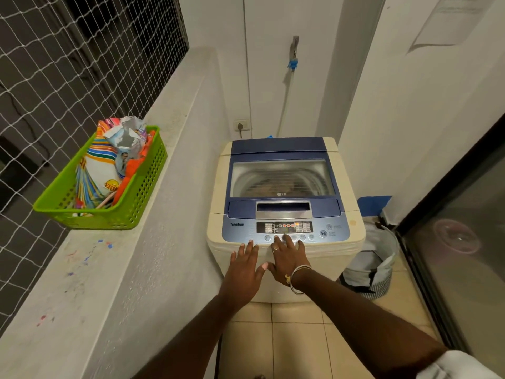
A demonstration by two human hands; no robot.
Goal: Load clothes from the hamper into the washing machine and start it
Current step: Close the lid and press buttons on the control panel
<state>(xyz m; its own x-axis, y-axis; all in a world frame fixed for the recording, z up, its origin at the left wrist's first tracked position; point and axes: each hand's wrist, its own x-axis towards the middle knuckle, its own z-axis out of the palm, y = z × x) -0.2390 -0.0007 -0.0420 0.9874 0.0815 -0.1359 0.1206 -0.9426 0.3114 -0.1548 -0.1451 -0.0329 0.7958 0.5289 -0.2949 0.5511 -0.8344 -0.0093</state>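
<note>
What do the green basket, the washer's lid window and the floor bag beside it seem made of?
Green basket: glossy moulded plastic, its walls a grid of holes. Lid window: clear glass or plastic, unclear which; it reflects light and shows the drum beneath. Bag: probably soft fabric; its rim sags and creases.

Green basket (142,195) of printed packets (101,170) on ledge (114,258); netting (54,64) behind; tap (294,50), socket (241,125) on back wall (267,28).

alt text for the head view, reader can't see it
A person's right hand touches the button row of a closed top-loading washing machine, left hand flat on its front edge. A green basket sits on the ledge alongside.
</note>
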